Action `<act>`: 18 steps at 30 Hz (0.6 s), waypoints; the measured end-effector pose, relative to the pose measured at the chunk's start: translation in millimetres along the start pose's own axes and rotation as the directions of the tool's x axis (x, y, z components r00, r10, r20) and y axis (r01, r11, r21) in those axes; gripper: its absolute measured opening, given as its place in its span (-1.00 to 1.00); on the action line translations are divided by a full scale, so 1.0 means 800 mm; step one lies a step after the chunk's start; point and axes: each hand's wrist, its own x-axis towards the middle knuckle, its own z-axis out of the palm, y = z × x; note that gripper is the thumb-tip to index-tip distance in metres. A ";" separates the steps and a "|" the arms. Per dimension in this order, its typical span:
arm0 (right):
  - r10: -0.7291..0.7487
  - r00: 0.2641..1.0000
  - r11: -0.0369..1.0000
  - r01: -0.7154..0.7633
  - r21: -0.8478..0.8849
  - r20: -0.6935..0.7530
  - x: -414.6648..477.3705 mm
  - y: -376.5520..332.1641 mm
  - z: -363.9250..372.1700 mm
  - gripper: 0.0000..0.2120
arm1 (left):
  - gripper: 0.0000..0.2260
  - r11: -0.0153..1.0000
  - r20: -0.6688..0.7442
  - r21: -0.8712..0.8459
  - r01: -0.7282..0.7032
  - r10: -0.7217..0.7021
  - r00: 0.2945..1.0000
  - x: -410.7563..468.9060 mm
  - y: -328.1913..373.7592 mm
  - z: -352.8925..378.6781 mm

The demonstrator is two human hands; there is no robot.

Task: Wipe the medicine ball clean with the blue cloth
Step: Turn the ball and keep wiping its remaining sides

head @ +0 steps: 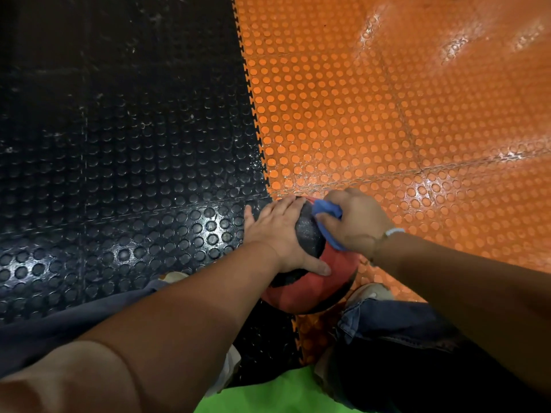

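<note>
medicine ball (310, 281) sat at 6 o'clock between the shoes (369, 293), over the toothed seam joining black mat (119, 144) and orange mat (387, 99) | left hand (277, 234) grip wide, spread fingers pressing ball's 10 o'clock side | right hand (354, 222) grip pinched blue cloth (328, 211) against ball's 1 o'clock | mats ran open toward 9, 12, 3 o'clock

Dim left, glare on the orange floor (387, 84), wide-angle bending at edges.
</note>
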 end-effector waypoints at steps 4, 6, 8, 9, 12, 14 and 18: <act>0.088 0.994 0.996 -0.087 0.016 -0.057 0.004 0.000 -0.004 -0.74 | 0.23 1.000 -0.004 0.010 0.007 -0.007 1.000 0.006 0.010 0.001; -0.068 0.998 0.998 0.068 -0.009 0.001 -0.019 -0.013 0.002 -0.71 | 0.20 1.000 -0.001 0.001 0.011 -0.011 1.000 0.012 0.009 -0.003; -0.091 0.995 0.996 0.091 0.002 0.047 -0.025 -0.013 0.000 -0.72 | 0.19 1.000 0.004 -0.006 0.008 -0.008 1.000 0.014 0.009 -0.005; -0.024 0.999 0.999 0.024 0.021 0.026 -0.017 -0.006 -0.003 -0.75 | 0.21 1.000 0.006 -0.008 0.005 -0.005 1.000 0.014 0.011 -0.004; 0.165 0.984 0.983 -0.157 0.097 -0.074 0.004 0.008 -0.009 -0.78 | 0.24 1.000 -0.003 -0.012 0.012 -0.012 1.000 0.014 0.016 -0.003; 0.110 0.991 0.990 -0.102 0.094 -0.077 -0.003 0.000 -0.003 -0.77 | 0.23 0.999 0.007 -0.023 0.027 -0.027 1.000 0.016 0.014 -0.006; 0.035 0.999 0.991 -0.031 0.130 -0.032 -0.023 -0.011 0.010 -0.73 | 0.23 1.000 0.030 0.028 -0.006 0.005 1.000 0.016 0.007 -0.008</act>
